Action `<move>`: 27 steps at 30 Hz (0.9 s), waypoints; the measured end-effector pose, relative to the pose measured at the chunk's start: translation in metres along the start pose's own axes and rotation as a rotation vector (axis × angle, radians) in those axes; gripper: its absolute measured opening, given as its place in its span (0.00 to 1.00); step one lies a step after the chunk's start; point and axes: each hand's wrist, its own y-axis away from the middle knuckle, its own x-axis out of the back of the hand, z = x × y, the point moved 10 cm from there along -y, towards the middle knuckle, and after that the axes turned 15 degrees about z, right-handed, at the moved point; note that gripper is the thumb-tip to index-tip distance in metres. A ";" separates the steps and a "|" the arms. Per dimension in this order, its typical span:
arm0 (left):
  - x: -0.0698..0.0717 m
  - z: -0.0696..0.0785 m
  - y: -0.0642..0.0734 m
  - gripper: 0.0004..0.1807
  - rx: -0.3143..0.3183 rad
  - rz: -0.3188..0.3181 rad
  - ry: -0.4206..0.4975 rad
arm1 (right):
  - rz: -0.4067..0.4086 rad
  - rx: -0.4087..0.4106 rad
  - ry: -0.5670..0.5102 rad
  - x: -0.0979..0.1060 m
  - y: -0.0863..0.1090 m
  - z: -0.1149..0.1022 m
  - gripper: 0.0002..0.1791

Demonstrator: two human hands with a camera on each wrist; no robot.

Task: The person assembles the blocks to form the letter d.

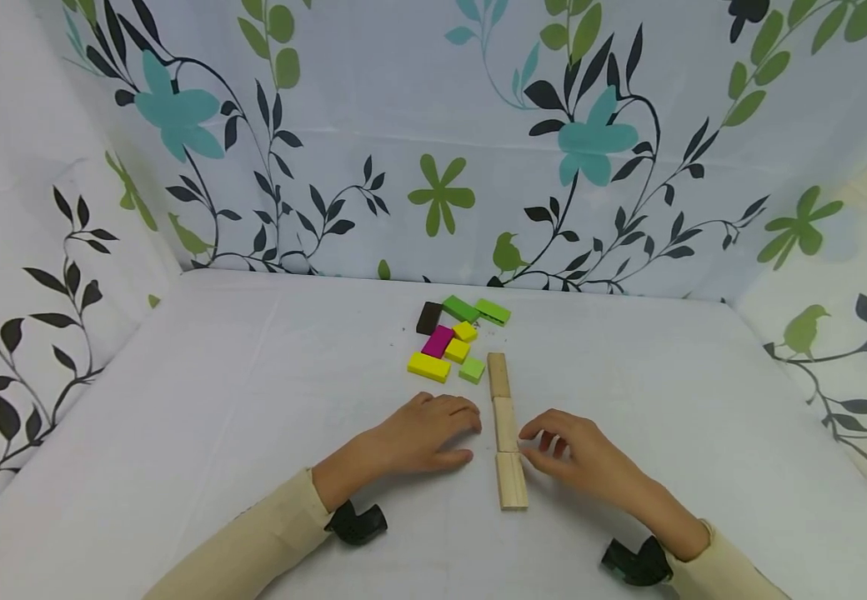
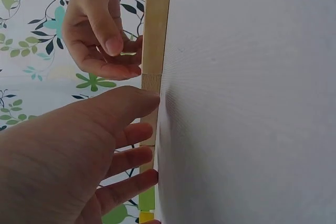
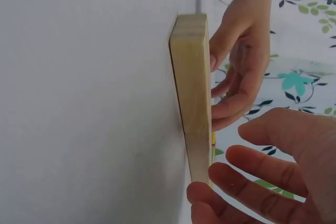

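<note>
Three aligned wooden blocks [image 1: 504, 423] lie between the left hand [image 1: 428, 435] and right hand [image 1: 585, 457], both relaxed, loosely spread; contact unclear.

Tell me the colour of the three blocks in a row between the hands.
The three blocks are pale wood tan, best seen in the head view.

No text, label, brand, number or sign can be read in any view. The three wooden blocks [image 1: 504, 423] in line between the left hand [image 1: 422, 433] and the right hand [image 1: 583, 454] show plain grain on their visible faces. The coloured blocks [image 1: 438, 342] beyond the left hand carry nothing legible (fine marks would be too small to tell), nor does the black wrist device [image 1: 636, 562] just behind the right hand.
</note>
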 end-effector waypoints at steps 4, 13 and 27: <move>-0.001 -0.002 0.000 0.21 0.013 0.004 -0.006 | 0.014 -0.021 0.014 -0.002 -0.011 0.008 0.06; -0.003 -0.001 -0.006 0.25 0.016 0.010 -0.009 | 0.056 -0.089 0.051 -0.003 -0.034 0.030 0.04; -0.010 0.001 -0.017 0.31 0.005 -0.034 -0.084 | 0.071 -0.156 0.094 -0.003 -0.067 0.062 0.05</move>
